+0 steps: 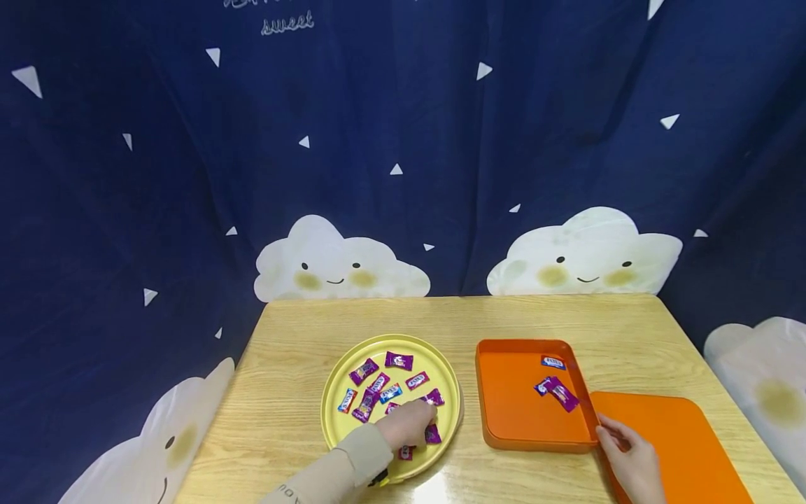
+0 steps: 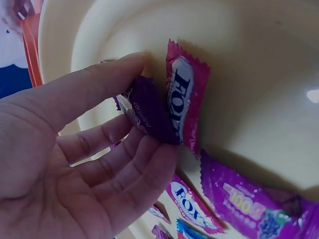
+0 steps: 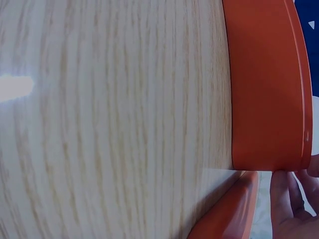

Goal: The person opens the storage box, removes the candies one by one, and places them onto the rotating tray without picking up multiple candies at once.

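Note:
My left hand (image 1: 412,423) is over the round yellow tray (image 1: 331,381), and in the left wrist view its thumb and fingers pinch a purple-wrapped candy (image 2: 152,112). A pink FOX'S candy (image 2: 187,94) lies right beside it. Several more wrapped candies are spread on the tray, including a purple one with a grape picture (image 2: 249,199). My right hand (image 1: 632,458) holds the near right corner of the orange box (image 1: 513,399) by its rim. Inside the box are a blue-and-white candy (image 1: 553,362) and a purple candy (image 1: 562,394) overlapping another blue one.
An orange lid-like panel (image 1: 680,441) lies to the right of the box, partly behind my right hand. Tray and box stand side by side on a wooden table (image 1: 283,350). A dark blue curtain (image 1: 403,105) with cloud faces hangs behind the table.

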{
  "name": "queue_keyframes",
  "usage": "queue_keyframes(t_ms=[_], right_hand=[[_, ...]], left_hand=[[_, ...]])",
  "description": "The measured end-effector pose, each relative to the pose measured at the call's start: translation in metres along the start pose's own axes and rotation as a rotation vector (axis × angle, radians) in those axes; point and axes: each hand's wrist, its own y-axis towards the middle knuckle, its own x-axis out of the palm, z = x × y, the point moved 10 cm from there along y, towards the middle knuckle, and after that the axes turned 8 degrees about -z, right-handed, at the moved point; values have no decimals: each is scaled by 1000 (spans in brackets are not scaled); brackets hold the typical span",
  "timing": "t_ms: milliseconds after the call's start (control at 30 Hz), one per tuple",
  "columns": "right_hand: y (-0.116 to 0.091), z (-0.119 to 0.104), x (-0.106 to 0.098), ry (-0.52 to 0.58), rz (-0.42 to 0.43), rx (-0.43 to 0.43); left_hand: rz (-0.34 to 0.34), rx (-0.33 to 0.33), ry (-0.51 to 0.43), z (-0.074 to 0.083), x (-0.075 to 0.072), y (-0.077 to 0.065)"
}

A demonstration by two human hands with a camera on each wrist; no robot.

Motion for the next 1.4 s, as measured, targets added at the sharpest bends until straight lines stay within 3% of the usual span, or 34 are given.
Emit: queue_keyframes(t_ms=[733,833,1067,1167,1400], right_hand=[[0,5,1,2,-47,51],[0,5,1,0,-48,51],[2,6,2,-2,-55,52],[2,5,2,-3,-49,40],[2,6,3,9,-48,52]], left_hand=[[-3,24,-64,3,-4,-2],[29,33,-73,2,-16,-3],[204,38,95,-2,-63,-5],[267,54,101,-1,-81,-3],[350,120,156,13,-103,16]])
